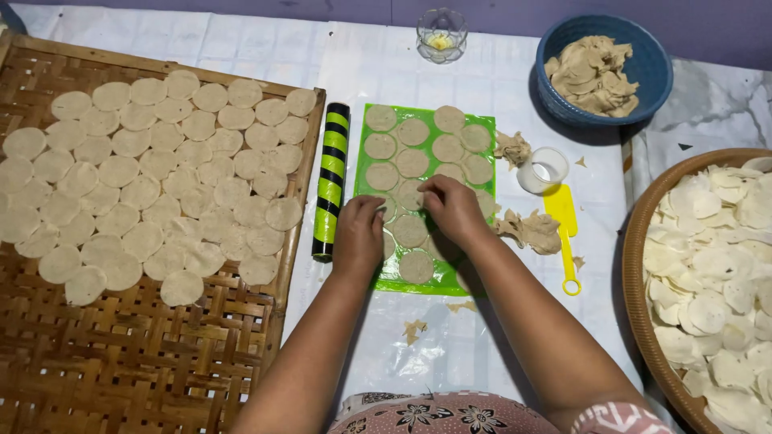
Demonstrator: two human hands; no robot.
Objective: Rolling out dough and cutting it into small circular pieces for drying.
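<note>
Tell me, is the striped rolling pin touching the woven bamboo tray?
Apart. The head view shows a strip of white cloth between the rolling pin and the bamboo tray rim.

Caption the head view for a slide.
Both hands lift dough discs from a green mat beside a woven tray.

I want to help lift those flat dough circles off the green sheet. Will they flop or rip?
The dough circles look very thin, so they would probably droop when lifted. Torn scraps beside the green sheet suggest soft dough that rips easily. Both hands, left hand and right hand, work on one spot, hinting at care.
</note>
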